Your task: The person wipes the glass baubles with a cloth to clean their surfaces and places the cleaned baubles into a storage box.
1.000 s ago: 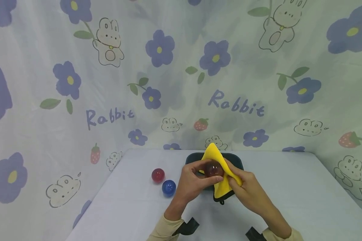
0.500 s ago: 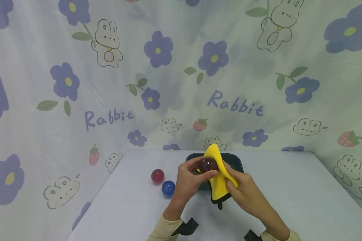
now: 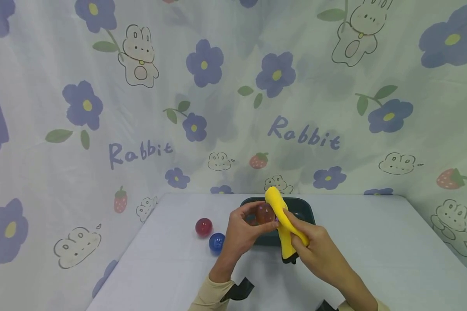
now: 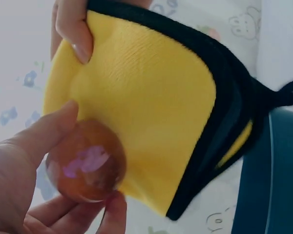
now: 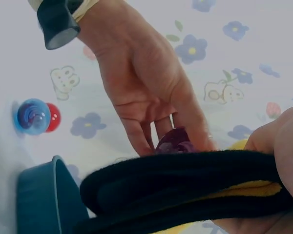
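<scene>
My left hand (image 3: pixel 239 233) grips a translucent ball (image 3: pixel 264 213) between thumb and fingers, above the front of a dark green tub. The same ball (image 4: pixel 85 161) looks amber with purple inside in the left wrist view. My right hand (image 3: pixel 321 250) pinches a folded yellow cloth (image 3: pixel 285 222) with a black border, right beside the ball. In the left wrist view, the cloth (image 4: pixel 146 92) spreads behind the ball. Seen from the right wrist, the cloth's black edge (image 5: pixel 180 180) hides most of the ball (image 5: pixel 176 141).
Behind the hands stands the dark green tub (image 3: pixel 305 211); its contents are mostly hidden. Left of my left hand, a red ball (image 3: pixel 204 227) and a blue ball (image 3: pixel 216 243) lie on the white tabletop (image 3: pixel 163 268). A patterned curtain (image 3: pixel 233 108) hangs behind the table.
The held ball has shifted slightly left and looks paler now. The cloth has folded narrower and uncovers the tub behind the ball. The red and blue balls have stayed put.
</scene>
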Demonstrator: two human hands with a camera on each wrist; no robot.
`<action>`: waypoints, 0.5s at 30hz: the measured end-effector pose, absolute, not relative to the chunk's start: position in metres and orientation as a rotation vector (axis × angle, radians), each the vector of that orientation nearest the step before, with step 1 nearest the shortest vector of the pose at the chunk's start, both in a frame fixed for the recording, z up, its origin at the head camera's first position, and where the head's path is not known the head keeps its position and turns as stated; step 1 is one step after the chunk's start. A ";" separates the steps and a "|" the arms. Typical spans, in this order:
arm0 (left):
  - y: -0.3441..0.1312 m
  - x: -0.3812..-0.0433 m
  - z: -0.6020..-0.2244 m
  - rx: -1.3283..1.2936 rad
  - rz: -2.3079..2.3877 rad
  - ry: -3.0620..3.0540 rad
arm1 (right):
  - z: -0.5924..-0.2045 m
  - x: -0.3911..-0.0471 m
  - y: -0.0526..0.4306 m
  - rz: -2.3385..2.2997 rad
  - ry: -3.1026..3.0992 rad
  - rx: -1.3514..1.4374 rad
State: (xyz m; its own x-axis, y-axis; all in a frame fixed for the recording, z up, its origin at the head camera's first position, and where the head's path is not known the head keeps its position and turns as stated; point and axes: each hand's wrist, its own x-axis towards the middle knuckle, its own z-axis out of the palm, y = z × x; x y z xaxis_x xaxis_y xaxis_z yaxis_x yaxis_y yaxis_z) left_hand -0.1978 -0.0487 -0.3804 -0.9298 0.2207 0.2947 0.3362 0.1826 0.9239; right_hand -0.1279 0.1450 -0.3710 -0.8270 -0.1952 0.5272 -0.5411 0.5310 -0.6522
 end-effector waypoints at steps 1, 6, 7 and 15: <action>-0.049 -0.198 -0.381 -0.557 -1.861 -2.359 | -0.371 -0.128 0.145 1.196 -2.371 0.613; -0.048 -0.197 -0.380 -0.631 -1.844 -2.411 | -0.373 -0.130 0.147 1.125 -2.325 0.675; -0.048 -0.196 -0.380 -0.643 -1.845 -2.416 | -0.374 -0.130 0.147 1.113 -2.317 0.690; -0.045 -0.191 -0.379 -0.761 -1.791 -2.436 | -0.377 -0.134 0.151 1.022 -2.285 0.741</action>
State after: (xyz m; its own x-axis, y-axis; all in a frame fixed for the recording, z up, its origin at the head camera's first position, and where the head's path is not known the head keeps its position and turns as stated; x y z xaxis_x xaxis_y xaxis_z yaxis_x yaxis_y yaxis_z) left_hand -0.1913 -0.0452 -0.3794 -0.8806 0.3678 0.2989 0.3950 0.2210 0.8917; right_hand -0.1341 0.1512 -0.3766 -0.7122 -0.2644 0.6503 -0.6610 0.5646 -0.4943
